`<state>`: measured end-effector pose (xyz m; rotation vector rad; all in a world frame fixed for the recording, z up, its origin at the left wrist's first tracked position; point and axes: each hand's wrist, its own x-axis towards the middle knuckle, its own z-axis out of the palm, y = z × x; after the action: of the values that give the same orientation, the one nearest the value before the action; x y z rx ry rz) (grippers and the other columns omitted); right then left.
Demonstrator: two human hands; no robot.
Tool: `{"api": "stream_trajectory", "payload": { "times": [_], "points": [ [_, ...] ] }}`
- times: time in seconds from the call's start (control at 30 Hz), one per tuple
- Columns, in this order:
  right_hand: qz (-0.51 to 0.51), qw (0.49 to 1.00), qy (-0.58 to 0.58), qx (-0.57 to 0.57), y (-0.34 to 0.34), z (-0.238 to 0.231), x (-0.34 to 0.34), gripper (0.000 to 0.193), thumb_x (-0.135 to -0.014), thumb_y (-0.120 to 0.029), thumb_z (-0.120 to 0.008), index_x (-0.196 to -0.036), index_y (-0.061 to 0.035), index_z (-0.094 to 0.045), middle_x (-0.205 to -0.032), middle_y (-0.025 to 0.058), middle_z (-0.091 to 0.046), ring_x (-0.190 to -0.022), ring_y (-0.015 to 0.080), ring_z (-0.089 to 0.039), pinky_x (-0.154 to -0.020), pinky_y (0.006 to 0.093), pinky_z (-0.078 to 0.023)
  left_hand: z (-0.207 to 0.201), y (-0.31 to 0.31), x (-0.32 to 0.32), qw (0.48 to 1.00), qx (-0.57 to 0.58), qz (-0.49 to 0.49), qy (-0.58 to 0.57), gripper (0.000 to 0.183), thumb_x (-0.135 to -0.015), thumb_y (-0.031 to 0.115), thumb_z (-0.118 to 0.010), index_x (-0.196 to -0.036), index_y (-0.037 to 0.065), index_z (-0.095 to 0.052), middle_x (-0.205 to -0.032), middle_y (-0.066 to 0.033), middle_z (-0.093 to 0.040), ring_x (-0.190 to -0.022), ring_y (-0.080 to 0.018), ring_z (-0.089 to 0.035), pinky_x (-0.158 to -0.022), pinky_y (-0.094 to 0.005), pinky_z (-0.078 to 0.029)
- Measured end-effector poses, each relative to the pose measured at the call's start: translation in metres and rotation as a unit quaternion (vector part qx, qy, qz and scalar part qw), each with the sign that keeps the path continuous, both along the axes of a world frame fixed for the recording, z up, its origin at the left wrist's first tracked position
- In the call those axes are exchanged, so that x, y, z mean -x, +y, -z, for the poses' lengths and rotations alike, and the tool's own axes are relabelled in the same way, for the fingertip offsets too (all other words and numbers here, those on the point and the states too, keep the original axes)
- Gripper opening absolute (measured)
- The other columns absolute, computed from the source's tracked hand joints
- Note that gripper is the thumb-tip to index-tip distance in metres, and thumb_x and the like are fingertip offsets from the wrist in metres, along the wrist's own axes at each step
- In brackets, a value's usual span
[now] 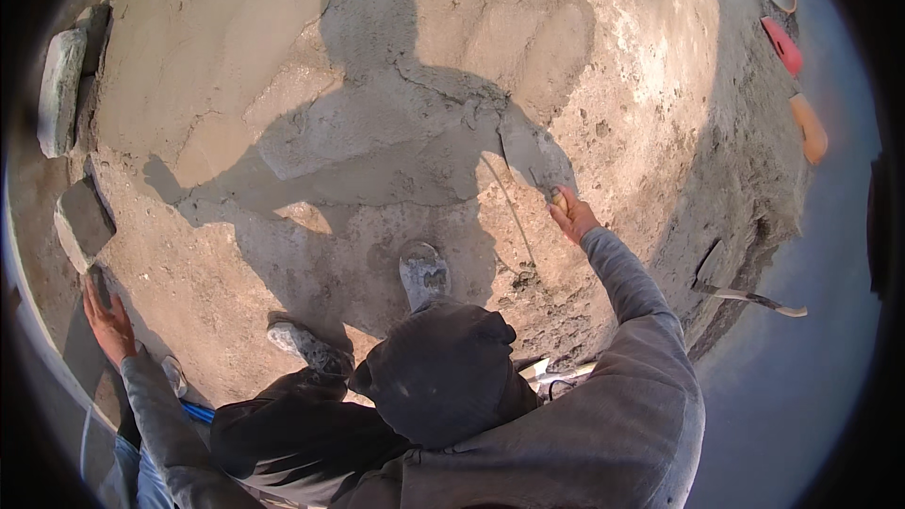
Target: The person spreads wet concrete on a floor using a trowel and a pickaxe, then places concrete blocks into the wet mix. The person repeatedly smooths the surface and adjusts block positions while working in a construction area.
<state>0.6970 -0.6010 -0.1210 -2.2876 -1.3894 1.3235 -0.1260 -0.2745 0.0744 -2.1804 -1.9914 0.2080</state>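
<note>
Sleeves (641, 311): I see long, grey fabric, lower left and lower right of frame.
Trousers (311, 443): dark, creased, lower centre on my feed.
Shoes (424, 273): pale-smeared, left of centre.

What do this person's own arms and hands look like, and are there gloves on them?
No gloves: the left hand and the right hand are bare. The left sleeve and the right sleeve are long, grey and creased, reaching about to the wrists. I see no cables or clear markings on either sleeve.
</note>
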Motion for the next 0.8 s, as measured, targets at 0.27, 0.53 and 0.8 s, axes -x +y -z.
{"api": "stream_trajectory", "payload": {
  "times": [0.27, 0.53, 0.8],
  "points": [
    [0.001, 0.958, -0.251, 0.140, -0.075, -0.113, 0.016, 0.047, -0.088, -0.035, -0.061, -0.130, -0.0198, -0.045, -0.093, 0.0234, -0.066, -0.088, 0.0423, -0.064, -0.076, 0.0476, -0.051, 0.017, 0.007, -0.218, 0.926, 0.030, 0.195, -0.321, 0.053, -0.084, 0.005, -0.060, -0.136, 0.011, -0.050, -0.132, -0.0148, -0.055, -0.117, -0.0325, -0.056, -0.097, -0.0405, -0.047],
    [-0.013, 0.947, -0.284, -0.147, 0.051, -0.158, -0.066, 0.055, -0.092, -0.029, -0.055, -0.143, -0.0215, -0.035, -0.111, 0.0246, -0.062, -0.093, 0.0423, -0.064, -0.080, 0.0487, -0.051, 0.022, -0.044, -0.378, 0.830, 0.289, 0.339, -0.336, 0.037, -0.082, 0.018, -0.063, -0.118, 0.009, -0.061, -0.102, -0.0115, -0.064, -0.090, -0.0299, -0.064, -0.074, -0.0411, -0.052],
    [-0.350, 0.894, -0.279, 0.006, 0.239, -0.049, -0.069, 0.054, -0.099, -0.029, -0.044, -0.145, -0.0445, -0.023, -0.114, 0.0268, -0.055, -0.083, 0.0402, -0.066, -0.075, 0.0488, -0.055, 0.154, -0.131, -0.570, 0.813, 0.259, 0.476, -0.212, 0.023, -0.078, 0.015, -0.061, -0.100, 0.009, -0.058, -0.089, -0.0072, -0.056, -0.084, -0.0232, -0.062, -0.062, -0.0385, -0.053]
  ]
}}
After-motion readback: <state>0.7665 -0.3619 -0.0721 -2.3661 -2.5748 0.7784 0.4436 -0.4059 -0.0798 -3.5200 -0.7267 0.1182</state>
